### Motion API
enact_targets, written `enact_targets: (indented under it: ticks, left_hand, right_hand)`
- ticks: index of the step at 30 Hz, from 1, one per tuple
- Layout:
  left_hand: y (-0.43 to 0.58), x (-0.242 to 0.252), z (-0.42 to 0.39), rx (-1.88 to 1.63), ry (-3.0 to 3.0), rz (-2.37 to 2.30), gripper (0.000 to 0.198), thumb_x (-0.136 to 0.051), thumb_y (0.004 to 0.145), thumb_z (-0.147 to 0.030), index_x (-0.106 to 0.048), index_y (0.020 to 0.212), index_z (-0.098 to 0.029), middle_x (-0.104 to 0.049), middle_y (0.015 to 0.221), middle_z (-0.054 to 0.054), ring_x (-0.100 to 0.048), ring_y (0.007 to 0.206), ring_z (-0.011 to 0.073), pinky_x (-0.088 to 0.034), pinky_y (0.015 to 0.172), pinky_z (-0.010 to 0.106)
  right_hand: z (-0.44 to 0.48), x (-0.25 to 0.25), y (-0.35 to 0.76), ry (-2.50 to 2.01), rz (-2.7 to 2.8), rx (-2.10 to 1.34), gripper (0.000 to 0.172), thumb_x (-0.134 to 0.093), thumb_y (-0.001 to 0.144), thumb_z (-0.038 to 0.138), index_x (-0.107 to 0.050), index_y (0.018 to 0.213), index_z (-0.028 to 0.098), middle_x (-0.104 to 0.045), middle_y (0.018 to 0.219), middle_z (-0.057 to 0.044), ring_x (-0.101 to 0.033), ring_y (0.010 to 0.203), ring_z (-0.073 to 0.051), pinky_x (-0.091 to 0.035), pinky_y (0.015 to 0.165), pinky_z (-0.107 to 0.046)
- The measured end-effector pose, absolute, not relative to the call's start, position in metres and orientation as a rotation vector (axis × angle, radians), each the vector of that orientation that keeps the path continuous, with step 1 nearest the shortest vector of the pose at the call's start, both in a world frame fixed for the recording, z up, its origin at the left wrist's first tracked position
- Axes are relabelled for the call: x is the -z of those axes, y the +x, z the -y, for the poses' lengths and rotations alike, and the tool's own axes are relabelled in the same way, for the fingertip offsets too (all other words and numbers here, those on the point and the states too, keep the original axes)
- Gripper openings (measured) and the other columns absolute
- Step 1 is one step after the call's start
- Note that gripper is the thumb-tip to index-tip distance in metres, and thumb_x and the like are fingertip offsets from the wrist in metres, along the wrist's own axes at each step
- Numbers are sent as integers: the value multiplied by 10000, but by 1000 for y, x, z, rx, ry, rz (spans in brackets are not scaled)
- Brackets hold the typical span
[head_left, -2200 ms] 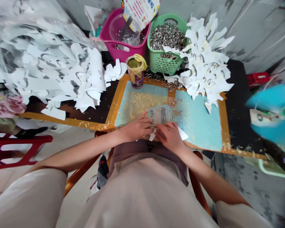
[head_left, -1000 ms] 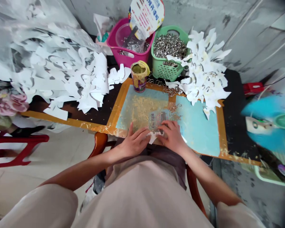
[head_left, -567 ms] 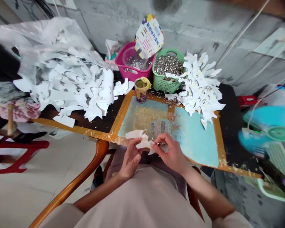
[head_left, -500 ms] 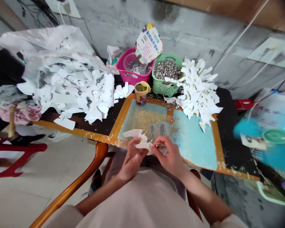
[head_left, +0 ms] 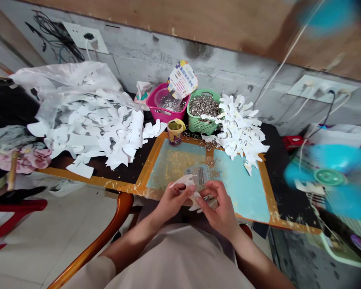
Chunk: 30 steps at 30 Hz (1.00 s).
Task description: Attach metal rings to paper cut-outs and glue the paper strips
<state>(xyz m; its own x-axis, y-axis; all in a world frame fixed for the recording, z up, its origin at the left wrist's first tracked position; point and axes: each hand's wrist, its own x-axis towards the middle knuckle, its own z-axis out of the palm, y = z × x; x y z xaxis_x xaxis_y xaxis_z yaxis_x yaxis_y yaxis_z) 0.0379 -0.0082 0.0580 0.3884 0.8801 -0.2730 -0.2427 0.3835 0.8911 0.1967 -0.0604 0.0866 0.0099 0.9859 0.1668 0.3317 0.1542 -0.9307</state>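
Just above my lap, at the table's front edge, both hands are on a small white cut-out piece (head_left: 188,180) of sheet material. My left hand (head_left: 175,199) is closed, pinching it between thumb and fingers. My right hand (head_left: 219,206) has curled fingers, and its thumb and fingertips meet the piece's right edge. Silvery metal (head_left: 209,197) shows inside the right fingers; its shape is unclear. Beyond the hands, loose metal rings (head_left: 212,162) lie on the blue work mat (head_left: 249,188). A tub of yellowish paste (head_left: 175,134) stands at the mat's back edge.
White cut pieces (head_left: 87,132) are heaped at left, and others (head_left: 239,128) at right. A pink basket (head_left: 159,114) and a green basket of metal rings (head_left: 203,125) stand by the wall. A blue fan (head_left: 331,176) is at right, and a wooden chair arm (head_left: 108,224) at left.
The view has tilted up. The white piece has been turned and partly folded between my hands. A ring that showed at its edge is now hidden by the fingers.
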Motion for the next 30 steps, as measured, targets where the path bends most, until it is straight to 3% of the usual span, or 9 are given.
enact_targets:
  ticks: [2, 4, 6, 13, 16, 20, 25, 30]
  left_hand:
    - [40, -65, 2, -821, 964, -820, 463, -770, 736, -550, -589, 649, -132, -452, 560, -47, -381, 487, 50, -325, 474, 193]
    - [39, -71, -2, -826, 1016, -781, 430, -760, 755, -533, -646, 674, -126, -535, 606, -11, -444, 540, 76, -358, 496, 203]
    - [39, -77, -1, -837, 1015, -752, 410, -777, 741, -517, -670, 675, -127, -570, 627, 4, -467, 565, 87, -377, 510, 207]
    - [43, -82, 23, -809, 699, -525, 498, -829, 649, -536, -553, 531, -139, -380, 400, -57, -292, 354, 28, -192, 369, 184]
    - [48, -70, 23, -782, 620, -574, 501, -822, 655, -542, -544, 539, -141, -353, 354, -73, -235, 301, 11, -142, 337, 165]
    - [48, -57, 13, -770, 668, -742, 501, -829, 655, -544, -563, 558, -131, -455, 387, -51, -321, 288, 17, -201, 329, 146]
    - [43, -57, 11, -718, 690, -728, 499, -845, 642, -524, -563, 538, -126, -493, 391, -30, -407, 298, 44, -277, 325, 148]
    - [46, -50, 18, -784, 516, -670, 508, -870, 585, -533, -554, 567, -135, -476, 379, -51, -363, 279, 22, -213, 298, 119]
  right_hand:
    - [58, -94, 201, -1367, 1477, -965, 341, -668, 879, 324, -468, 1138, 230, -651, 852, -2, -613, 766, -151, -488, 714, -262]
    - [55, -101, 205, -1393, 1553, -1034, 198, -641, 901, 372, -568, 975, 203, -624, 782, -1, -563, 714, -137, -442, 655, -242]
    - [52, -108, 207, -1332, 1642, -1098, 259, -559, 953, 388, -612, 806, 182, -591, 712, -5, -518, 672, -126, -400, 621, -240]
    - [54, -99, 199, -809, 1556, -1344, 420, -550, 931, 517, -721, 760, 175, -610, 695, -43, -521, 630, -143, -414, 617, -277]
    - [53, -81, 200, -856, 1406, -1439, 506, -550, 900, 604, -698, 697, 164, -602, 637, -45, -529, 600, -151, -416, 582, -277]
    - [46, -75, 213, -1027, 1355, -1438, 578, -529, 852, 711, -641, 712, 162, -548, 647, -18, -476, 608, -134, -378, 573, -258]
    - [40, -84, 213, -1135, 1262, -1523, 426, -638, 874, 530, -521, 663, 178, -416, 617, 38, -371, 578, -92, -282, 540, -227]
    - [39, -68, 195, -953, 851, -1720, 444, -698, 808, 532, -488, 623, 187, -431, 565, 47, -361, 491, -80, -291, 498, -230]
